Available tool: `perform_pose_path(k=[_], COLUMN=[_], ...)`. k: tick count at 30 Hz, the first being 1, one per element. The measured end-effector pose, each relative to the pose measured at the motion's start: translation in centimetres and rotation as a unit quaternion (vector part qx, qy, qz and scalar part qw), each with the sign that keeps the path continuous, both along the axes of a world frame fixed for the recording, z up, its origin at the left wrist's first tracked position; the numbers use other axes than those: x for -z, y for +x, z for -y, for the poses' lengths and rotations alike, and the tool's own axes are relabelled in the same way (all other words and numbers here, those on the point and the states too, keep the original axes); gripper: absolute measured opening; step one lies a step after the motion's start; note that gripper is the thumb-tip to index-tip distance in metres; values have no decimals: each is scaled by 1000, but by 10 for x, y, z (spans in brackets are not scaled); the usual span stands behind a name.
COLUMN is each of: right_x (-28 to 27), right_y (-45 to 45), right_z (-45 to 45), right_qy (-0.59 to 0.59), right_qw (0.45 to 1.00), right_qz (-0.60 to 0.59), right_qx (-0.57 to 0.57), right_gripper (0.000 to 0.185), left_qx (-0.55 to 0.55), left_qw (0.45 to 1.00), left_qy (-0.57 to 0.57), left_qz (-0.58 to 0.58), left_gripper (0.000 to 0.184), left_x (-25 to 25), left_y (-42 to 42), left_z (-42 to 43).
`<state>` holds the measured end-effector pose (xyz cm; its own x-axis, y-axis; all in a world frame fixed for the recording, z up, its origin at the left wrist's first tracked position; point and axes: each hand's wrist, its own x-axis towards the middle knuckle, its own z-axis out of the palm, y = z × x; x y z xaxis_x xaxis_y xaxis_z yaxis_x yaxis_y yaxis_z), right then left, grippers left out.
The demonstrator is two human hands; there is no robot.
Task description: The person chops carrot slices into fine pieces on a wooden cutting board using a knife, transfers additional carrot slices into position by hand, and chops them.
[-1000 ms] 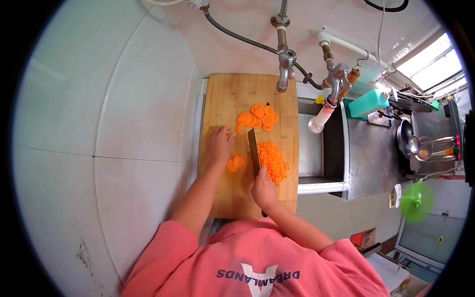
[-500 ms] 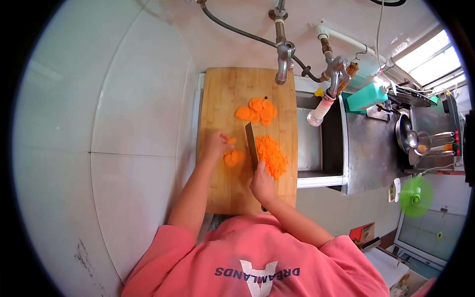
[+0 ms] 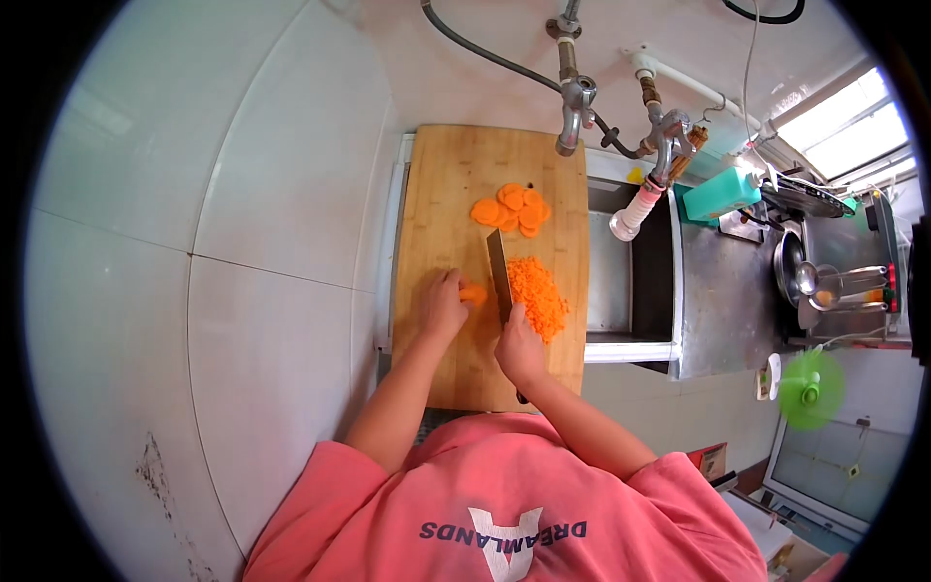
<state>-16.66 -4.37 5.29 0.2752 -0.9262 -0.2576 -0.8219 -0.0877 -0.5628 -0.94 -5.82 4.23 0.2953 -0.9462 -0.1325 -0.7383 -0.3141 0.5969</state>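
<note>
Board: left hand near left edge, pinch unclear; carrot slices between it and knife, right hand fingers wrapped.

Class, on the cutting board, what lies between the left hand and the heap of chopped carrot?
In the head view, sliced carrot lies right by the left hand, then comes the knife alongside the chopped carrot.

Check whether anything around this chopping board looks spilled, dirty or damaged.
Dark streaks mar the otherwise plain white wall tile at lower left: dirt or damage, I can't tell which. The finely chopped orange carrot sits heaped on the tan wooden board, unspilled.
</note>
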Motion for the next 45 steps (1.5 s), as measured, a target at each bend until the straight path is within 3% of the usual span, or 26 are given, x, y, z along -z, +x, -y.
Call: perform_pose_path(k=[7, 9, 13, 19, 21, 22, 24, 28, 30, 34, 36, 39, 40, 42, 43, 45], right_x=[-7, -9, -3, -7, -7, -7, -7, -2, -3, -2, -5, -15, -14, -10, -9, -6], right_y=[1, 1, 2, 1, 1, 1, 2, 0, 0, -1, 0, 1, 1, -2, -3, -1], right_z=[0, 0, 0, 1, 0, 0, 1, 0, 0, 0, 0, 2, 3, 2, 0, 0], right_qy=[-5, 1, 4, 5, -6, -7, -1, -10, -13, 1, -14, 22, 22, 12, 15, 0], right_qw=[1000, 1000, 1000, 1000, 1000, 1000, 1000, 1000, 1000, 1000, 1000, 1000, 1000, 1000, 1000, 1000], right_qz=[4, 7, 9, 1, 9, 8, 4, 2, 3, 11, 15, 7, 6, 14, 12, 18], right_qx=[6, 7, 11, 2, 2, 0, 0, 0, -1, 10, 13, 18, 21, 6, 6, 15], right_gripper=[28, 28, 28, 28, 28, 28, 28, 28, 26, 25, 24, 22, 22, 22, 22, 22], left_qx=[68, -1, -67, -121, -89, -90, 16, 32, -21, -98, -130, -134, -131, -89, -89, -75], left_qw=[996, 994, 977, 979, 994, 994, 999, 997, 991, 973, 927, 887, 887, 950, 949, 977], left_qy=[-61, 20, 66, -26, -51, -51, -24, 35, 101, 99, -11, -43, -41, -69, -65, -70], left_qz=[22, -112, -193, -162, -39, -39, 44, 53, -85, -181, -351, -440, -441, -293, -295, -184], left_gripper=[32, 26, 25, 26, 23, 23, 26, 23, 22, 23, 26, 26, 26, 26, 26, 27], left_x=[10, 4, -6, 12, 8, 8, 5, 1, -2, 8, 21, 24, 29, 31, 28, 18], left_y=[0, 1, 9, 18, 19, 21, 25, 25, 28, 37, 42, 40, 41, 37, 36, 37], left_z=[0, -2, -16, -13, -7, -4, 4, 20, 27, 49, 67, 97, 105, 113, 108, 89])
